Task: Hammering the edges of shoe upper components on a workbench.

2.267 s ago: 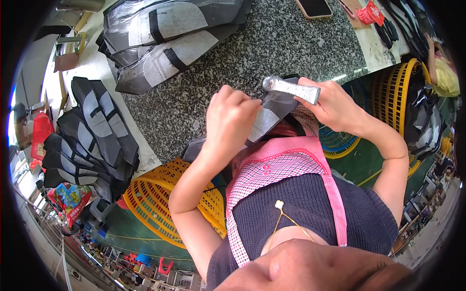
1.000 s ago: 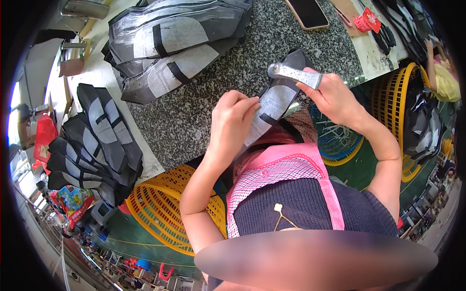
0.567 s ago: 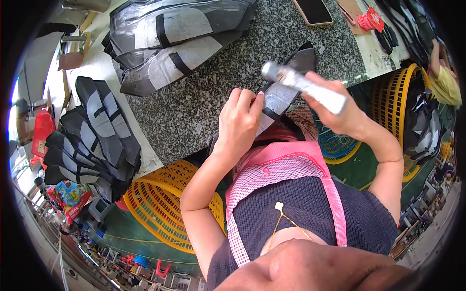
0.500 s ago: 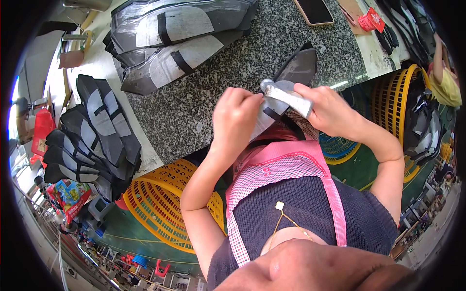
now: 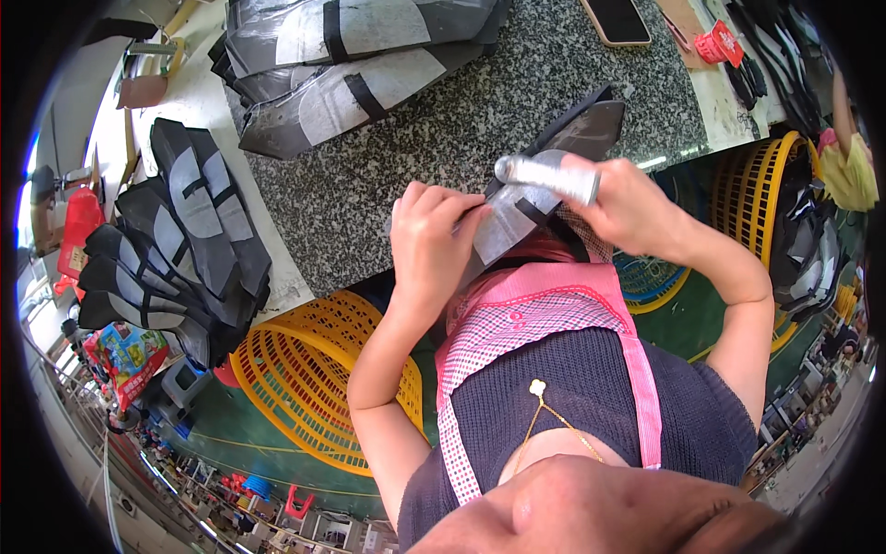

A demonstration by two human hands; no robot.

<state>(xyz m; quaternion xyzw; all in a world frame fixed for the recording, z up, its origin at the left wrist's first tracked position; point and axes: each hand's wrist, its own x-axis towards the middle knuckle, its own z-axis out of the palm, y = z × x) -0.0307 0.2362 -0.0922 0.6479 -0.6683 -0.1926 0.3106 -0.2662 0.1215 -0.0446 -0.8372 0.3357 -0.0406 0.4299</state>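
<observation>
At the near edge of the stone slab [image 5: 341, 222], my left hand [image 5: 429, 231] is closed in a pinch on the left edge of a dark grey sheet piece [image 5: 595, 131]. This piece has a light grey patch and a short black strap [image 5: 531, 211] across it. My right hand [image 5: 628, 203] is closed round a short silver tool [image 5: 554, 175] with a rounded, hammer-like end. The tool lies across the piece, its rounded end near my left fingertips. Whether it touches the surface I cannot tell. My left fingers partly hide the piece's edge.
Stacked similar pieces [image 5: 369, 102] lie on the slab's far left, with more piled pieces [image 5: 198, 222] at left. A phone [image 5: 616, 20] and red spool [image 5: 718, 43] are at the far right. Yellow baskets [image 5: 309, 369] stand below the bench. Another person's yellow sleeve [image 5: 847, 175] shows at right.
My left hand has shifted slightly left and away from the tool's rounded end. The silver tool now lies more level, and more of the light grey patch shows.
</observation>
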